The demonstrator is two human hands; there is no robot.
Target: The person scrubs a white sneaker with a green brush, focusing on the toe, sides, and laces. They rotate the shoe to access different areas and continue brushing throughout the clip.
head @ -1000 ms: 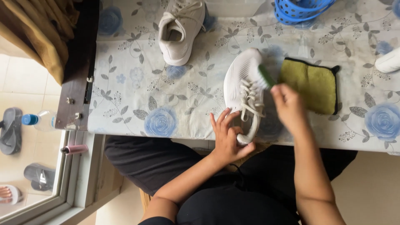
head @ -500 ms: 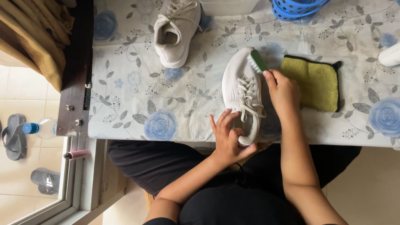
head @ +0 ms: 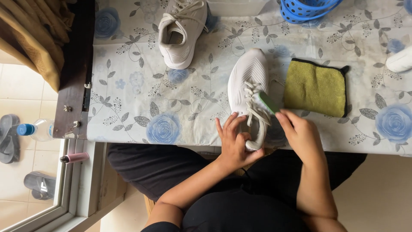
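A white sneaker lies toe away from me at the near edge of the floral tablecloth. My left hand grips its heel, thumb inside the opening. My right hand holds a green-and-white brush against the laces on the shoe's right side. A folded yellow-green cloth lies just right of the shoe. A second white sneaker rests farther back to the left.
A blue perforated basket sits at the table's far edge, and a white object pokes in at the right. Left of the table are a dark wooden frame, a water bottle, a pink bottle and sandals on the floor.
My right hand has drawn the brush back from near the shoe's toe to the laces by the tongue. My left hand stays on the heel.
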